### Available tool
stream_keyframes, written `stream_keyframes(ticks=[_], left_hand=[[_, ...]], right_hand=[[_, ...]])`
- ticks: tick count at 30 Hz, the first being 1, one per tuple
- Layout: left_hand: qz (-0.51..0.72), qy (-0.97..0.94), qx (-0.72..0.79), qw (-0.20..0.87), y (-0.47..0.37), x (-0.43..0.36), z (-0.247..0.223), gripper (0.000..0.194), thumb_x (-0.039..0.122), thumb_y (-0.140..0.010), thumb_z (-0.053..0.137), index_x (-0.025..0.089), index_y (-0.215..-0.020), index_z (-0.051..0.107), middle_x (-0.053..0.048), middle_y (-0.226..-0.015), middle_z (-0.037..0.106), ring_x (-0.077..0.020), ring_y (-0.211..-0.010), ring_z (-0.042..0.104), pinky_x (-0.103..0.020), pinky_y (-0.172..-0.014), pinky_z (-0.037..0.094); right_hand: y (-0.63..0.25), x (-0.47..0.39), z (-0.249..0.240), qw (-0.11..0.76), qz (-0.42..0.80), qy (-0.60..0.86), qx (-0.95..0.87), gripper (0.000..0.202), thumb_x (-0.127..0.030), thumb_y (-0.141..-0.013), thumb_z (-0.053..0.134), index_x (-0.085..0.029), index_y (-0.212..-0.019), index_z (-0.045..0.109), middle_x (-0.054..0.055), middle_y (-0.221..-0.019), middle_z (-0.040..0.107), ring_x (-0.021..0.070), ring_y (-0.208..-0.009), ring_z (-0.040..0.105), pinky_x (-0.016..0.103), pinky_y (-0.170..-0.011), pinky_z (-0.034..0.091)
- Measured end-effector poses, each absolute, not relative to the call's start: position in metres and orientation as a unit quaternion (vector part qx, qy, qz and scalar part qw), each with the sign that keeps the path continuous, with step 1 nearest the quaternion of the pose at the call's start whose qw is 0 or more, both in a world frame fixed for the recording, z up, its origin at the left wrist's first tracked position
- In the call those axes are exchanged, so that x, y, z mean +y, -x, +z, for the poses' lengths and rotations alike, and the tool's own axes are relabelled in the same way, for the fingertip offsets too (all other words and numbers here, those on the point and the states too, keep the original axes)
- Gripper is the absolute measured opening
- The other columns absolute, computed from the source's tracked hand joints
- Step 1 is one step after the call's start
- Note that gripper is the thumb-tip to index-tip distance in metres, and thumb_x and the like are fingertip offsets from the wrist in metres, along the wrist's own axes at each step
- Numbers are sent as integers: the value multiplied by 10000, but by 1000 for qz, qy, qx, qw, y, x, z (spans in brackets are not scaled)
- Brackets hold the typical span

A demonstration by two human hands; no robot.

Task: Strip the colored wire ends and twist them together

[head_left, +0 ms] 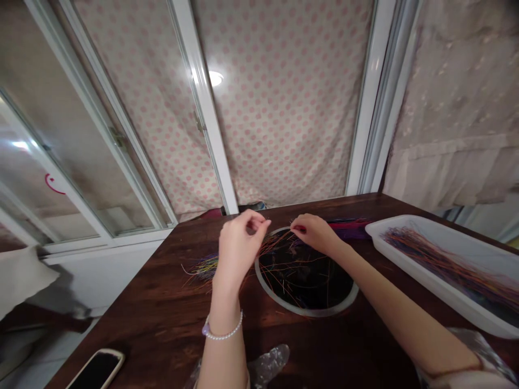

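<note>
My left hand point(240, 244) is raised over the left edge of a round dark dish with a pale rim point(310, 312), thumb and forefinger pinched together. Across from it, my right hand point(313, 232) also pinches, above the dish's far side. Whatever lies between the fingertips is too thin to make out. Thin orange and dark wire-like strands point(279, 266) are scattered over the dish. Beside my left wrist lies a bundle of yellow, purple and other coloured strands point(205, 267). Behind my right hand is a bundle of magenta and purple strands point(351, 229).
A long white plastic tray point(409, 268) on the right holds many orange and purple strands point(450, 265). A phone point(97, 371) lies at the front left of the dark wooden table point(162, 319). Crumpled clear plastic point(270, 364) is near my left forearm. Sliding windows stand behind the table.
</note>
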State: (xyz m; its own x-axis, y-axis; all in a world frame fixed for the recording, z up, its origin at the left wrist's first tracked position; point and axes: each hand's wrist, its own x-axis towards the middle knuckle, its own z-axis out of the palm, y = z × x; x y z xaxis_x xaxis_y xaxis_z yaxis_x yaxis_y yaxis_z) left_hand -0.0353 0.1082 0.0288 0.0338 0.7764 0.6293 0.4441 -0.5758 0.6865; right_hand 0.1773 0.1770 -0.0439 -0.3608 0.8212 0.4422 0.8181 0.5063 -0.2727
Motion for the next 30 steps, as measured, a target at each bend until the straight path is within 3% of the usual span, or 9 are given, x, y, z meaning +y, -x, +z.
stream_keyframes(ticks=[1,5,10,18,24,30], left_hand=[[527,-715,431,161,30,113,25,42,191,-740,754,228,-738,734,-25,-694,712,-183,-649,607,-276,-632,439],[502,-741,410,175,10,127,10,174,139,-673,781,250,-807,789,-66,-860,782,-260,-827,675,-353,-776,509],[486,-762,381,193,-7,129,4,95,188,-777,718,242,-725,776,-45,-741,770,-220,-689,678,-316,-689,498],[511,-764,353,176,-18,121,7,93,192,-805,710,227,-839,789,-53,-766,749,-191,-700,662,-304,-707,493],[506,-780,341,138,-24,112,10,132,116,-779,655,209,-749,745,-27,-694,672,-167,-672,590,-289,-681,458],[503,-809,297,64,-26,95,20,126,89,-834,599,173,-773,671,-2,-711,631,-126,-673,577,-244,-662,466]], right_hand=[[-182,171,-38,296,1,488,-821,144,-279,-958,612,-152,-931,671,42,-945,692,181,-906,655,389,-853,540],[-192,147,-21,395,6,440,-806,147,-171,-916,565,-184,-851,697,67,-853,709,194,-845,644,343,-798,506],[-198,127,-8,465,36,389,-794,148,-219,-901,572,-206,-826,700,50,-817,712,185,-765,645,304,-706,494],[-207,109,10,508,73,363,-778,115,-225,-892,617,-206,-824,707,34,-796,706,161,-709,631,288,-666,482],[-209,98,17,514,97,362,-772,106,-193,-884,648,-208,-820,732,30,-827,742,167,-755,670,292,-704,504],[-209,91,19,554,217,334,-731,62,-179,-839,683,-195,-833,742,17,-788,758,154,-722,692,264,-661,545]])
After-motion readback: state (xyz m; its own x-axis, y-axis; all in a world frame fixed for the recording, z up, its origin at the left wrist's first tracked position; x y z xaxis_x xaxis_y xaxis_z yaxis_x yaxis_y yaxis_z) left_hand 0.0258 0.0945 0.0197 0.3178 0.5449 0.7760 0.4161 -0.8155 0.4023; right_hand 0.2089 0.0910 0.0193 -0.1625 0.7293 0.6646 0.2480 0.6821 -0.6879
